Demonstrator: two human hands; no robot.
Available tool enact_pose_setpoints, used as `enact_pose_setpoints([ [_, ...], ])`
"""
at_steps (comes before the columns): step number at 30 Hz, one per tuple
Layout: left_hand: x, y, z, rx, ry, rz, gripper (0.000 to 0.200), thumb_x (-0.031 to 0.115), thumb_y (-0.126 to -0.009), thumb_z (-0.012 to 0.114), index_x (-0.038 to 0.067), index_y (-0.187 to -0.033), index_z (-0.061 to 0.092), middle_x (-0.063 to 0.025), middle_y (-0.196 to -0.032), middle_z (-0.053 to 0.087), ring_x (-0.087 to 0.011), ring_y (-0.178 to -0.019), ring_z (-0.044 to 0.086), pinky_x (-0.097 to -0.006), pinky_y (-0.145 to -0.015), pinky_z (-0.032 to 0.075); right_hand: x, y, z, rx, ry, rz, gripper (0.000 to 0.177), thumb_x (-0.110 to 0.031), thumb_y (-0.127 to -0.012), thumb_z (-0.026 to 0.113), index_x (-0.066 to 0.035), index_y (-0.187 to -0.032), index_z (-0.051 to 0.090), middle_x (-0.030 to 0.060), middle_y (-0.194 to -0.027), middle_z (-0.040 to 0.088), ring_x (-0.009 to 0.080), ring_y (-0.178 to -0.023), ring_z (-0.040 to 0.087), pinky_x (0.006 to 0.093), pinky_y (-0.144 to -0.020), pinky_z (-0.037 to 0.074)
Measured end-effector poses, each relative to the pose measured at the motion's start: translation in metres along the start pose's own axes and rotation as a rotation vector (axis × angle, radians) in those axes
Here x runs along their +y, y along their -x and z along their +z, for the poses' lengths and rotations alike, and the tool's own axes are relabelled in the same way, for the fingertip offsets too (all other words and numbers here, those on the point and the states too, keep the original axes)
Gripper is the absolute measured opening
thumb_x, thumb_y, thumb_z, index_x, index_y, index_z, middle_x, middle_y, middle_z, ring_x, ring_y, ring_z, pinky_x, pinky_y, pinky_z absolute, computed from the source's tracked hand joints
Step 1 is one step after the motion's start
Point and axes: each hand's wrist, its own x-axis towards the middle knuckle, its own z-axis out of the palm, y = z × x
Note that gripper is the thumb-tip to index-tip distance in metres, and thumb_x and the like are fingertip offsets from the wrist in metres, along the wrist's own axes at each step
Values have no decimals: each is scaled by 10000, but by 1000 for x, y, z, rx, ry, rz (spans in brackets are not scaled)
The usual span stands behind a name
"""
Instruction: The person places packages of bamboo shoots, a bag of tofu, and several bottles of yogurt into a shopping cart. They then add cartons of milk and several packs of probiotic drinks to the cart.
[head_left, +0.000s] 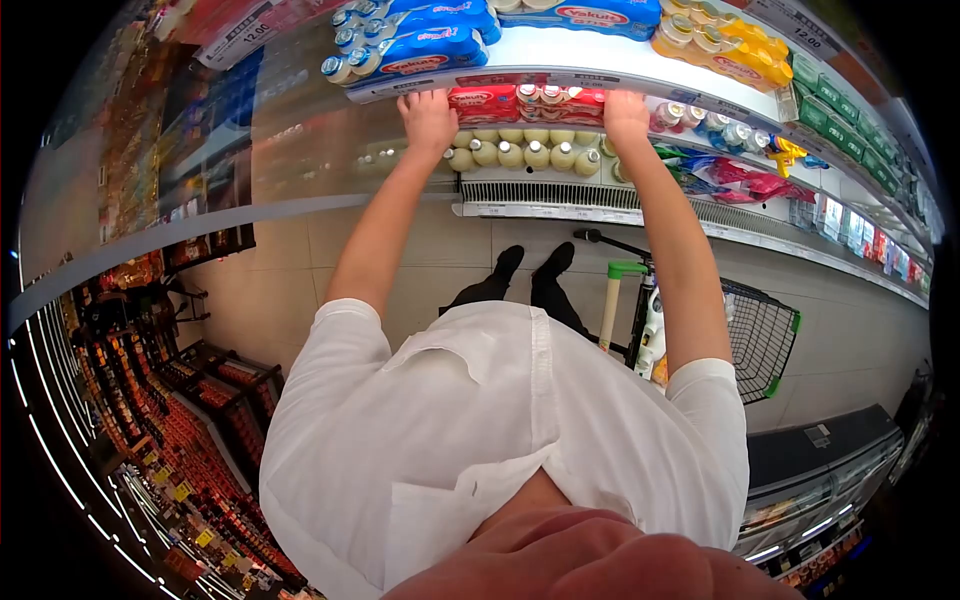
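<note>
Two red packs of small Yakult drink bottles (pixel 545 103) sit side by side just under the front edge of the upper shelf. My left hand (pixel 428 120) presses against their left end, fingers curled, with the fingertips partly hidden. At the right end my right hand (pixel 627 116) grips in the same way, its fingertips out of sight beneath the shelf edge. Both arms are stretched forward. Right above the packs runs the shelf's price strip (pixel 590 80). A row of pale bottles (pixel 510 153) stands on the level below.
Blue Yakult packs (pixel 420 55) and yellow-orange packs (pixel 730 50) lie on the upper shelf. Pink bottles (pixel 680 115) stand right of my right hand. A shopping cart (pixel 762 335) with a green handle is close by my right side. A glass panel edge (pixel 250 208) crosses the left.
</note>
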Motion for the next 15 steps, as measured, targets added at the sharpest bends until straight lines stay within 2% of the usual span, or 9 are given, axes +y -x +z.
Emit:
enact_pose_setpoints([
  [1, -3, -3, 1, -1, -21, 24, 526, 253, -870, 848, 134, -1352, 675, -135, -1317, 677, -363, -1368, 554, -643, -1199, 374, 4, -1, 7, 37, 17, -26, 215, -163, -984, 733, -98, -1179, 795, 168, -1297, 770, 370, -1241, 720, 463, -1002, 635],
  [3, -8, -7, 10, -78, -45, 48, 564, 235, -864, 847, 135, -1389, 668, -128, -1370, 678, -369, -1375, 564, -634, -1226, 356, 6, 13, 6, 152, -58, -41, 388, -174, -873, 865, -100, -1233, 741, 154, -1308, 736, 361, -1267, 685, 470, -996, 628],
  [4, -7, -12, 12, -39, -87, 63, 582, 220, -861, 843, 136, -1409, 666, -128, -1438, 675, -370, -1402, 570, -634, -1245, 344, 6, 19, 4, 170, -55, -56, 388, -174, -873, 865, -100, -1233, 741, 154, -1308, 736, 361, -1267, 685, 470, -996, 628],
  [5, -6, -16, 11, -104, -46, 42, 605, 200, -861, 838, 122, -1432, 655, -153, -1491, 660, -372, -1464, 541, -617, -1265, 331, 8, 26, 2, 203, -68, -83, 335, -176, -899, 840, -103, -1208, 737, 154, -1265, 736, 358, -1238, 695, 477, -974, 635],
  [7, 2, -24, -1, 1, 23, 41, 458, 93, -860, 772, 117, -1316, 739, -170, -1337, 749, -335, -1354, 650, -578, -1216, 402, 7, 30, -4, 252, -75, -115, 281, -177, -925, 816, -105, -1184, 733, 154, -1221, 736, 355, -1210, 705, 484, -952, 642],
  [8, 1, -29, -7, 15, 24, 36, 458, 93, -860, 772, 117, -1316, 739, -170, -1337, 749, -335, -1354, 650, -578, -1216, 402, 6, 32, -7, 234, -89, -109, 371, -200, -875, 871, -104, -1203, 725, 153, -1239, 731, 355, -1212, 704, 477, -959, 638],
  [10, -2, -39, -11, -396, 12, 5, 624, 187, -834, 882, 95, -1419, 685, -192, -1461, 678, -379, -1409, 608, -521, -1184, 479, 7, 25, -6, 125, -100, -70, 507, -217, -808, 931, -93, -1245, 707, 152, -1292, 707, 372, -1259, 670, 490, -1003, 611],
  [15, -10, -45, 3, -265, -55, 69, 571, 223, -813, 915, 99, -1343, 742, -164, -1356, 744, -367, -1295, 695, -513, -1101, 555, 3, 24, -10, 89, -97, -32, 557, -259, -811, 940, -83, -1285, 705, 167, -1327, 698, 377, -1279, 663, 486, -1021, 604],
])
